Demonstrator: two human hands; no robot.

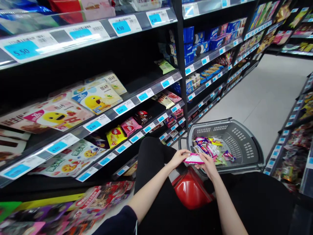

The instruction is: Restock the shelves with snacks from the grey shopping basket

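Observation:
A small pink-and-white snack packet [194, 159] is stretched between my two hands, just above the near rim of a grey shopping basket [244, 130]. The fingers of my left hand [180, 158] pinch its left end. At the right end, my right hand [207, 164] grips it with thumb and fingers. Inside the basket lies a loose heap of wrapped snacks [210, 145] in purple, white, yellow and green. The print on the held packet is too small to read.
Shelves with price tags [123, 107] run along my left, bearing boxed cakes [97, 97] and bagged biscuits [116, 136]. Something shiny and red [192, 189] is between my legs. Bagged goods [97, 202] lie low at left. The aisle floor [264, 81] stretches ahead, with another shelf [286, 147] at right.

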